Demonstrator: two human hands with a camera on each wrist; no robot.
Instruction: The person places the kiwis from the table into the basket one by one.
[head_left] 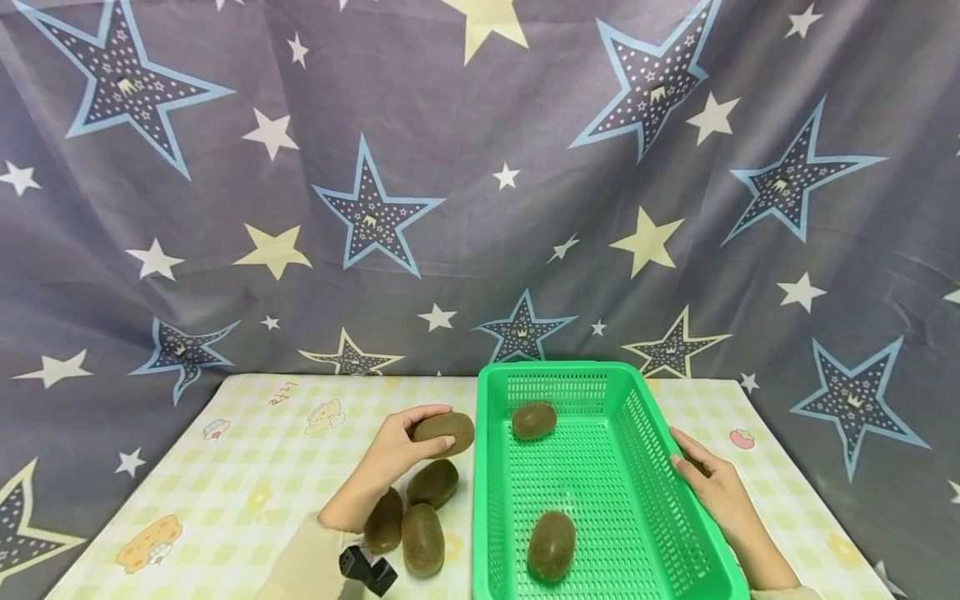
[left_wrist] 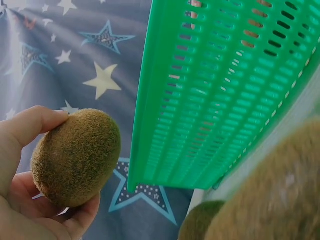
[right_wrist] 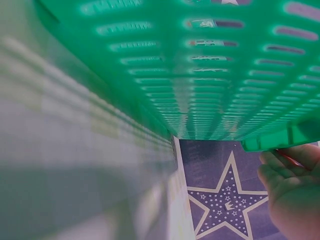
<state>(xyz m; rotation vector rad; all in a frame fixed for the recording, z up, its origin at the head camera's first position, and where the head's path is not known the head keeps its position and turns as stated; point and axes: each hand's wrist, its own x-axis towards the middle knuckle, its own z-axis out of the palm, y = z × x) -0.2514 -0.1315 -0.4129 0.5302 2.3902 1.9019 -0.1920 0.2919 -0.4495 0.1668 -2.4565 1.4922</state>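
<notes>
My left hand (head_left: pixel 397 450) grips a brown kiwi (head_left: pixel 446 432) just left of the green slotted basket (head_left: pixel 637 433), a little above the table. The left wrist view shows the same kiwi (left_wrist: pixel 77 157) held between my thumb and fingers (left_wrist: pixel 30 125), beside the basket wall (left_wrist: pixel 215 95). Two kiwis lie inside the basket: one at the far end (head_left: pixel 534 420), one near the front (head_left: pixel 551 545). Three more kiwis (head_left: pixel 432 483) lie on the table below my left hand. My right hand (head_left: pixel 708 479) rests against the basket's right rim, fingers on its edge (right_wrist: pixel 287 170).
The table wears a pale checked cloth with cartoon prints (head_left: pixel 225 475). A grey curtain with stars (head_left: pixel 450 183) hangs right behind it. A small black device (head_left: pixel 367 571) sits at my left wrist.
</notes>
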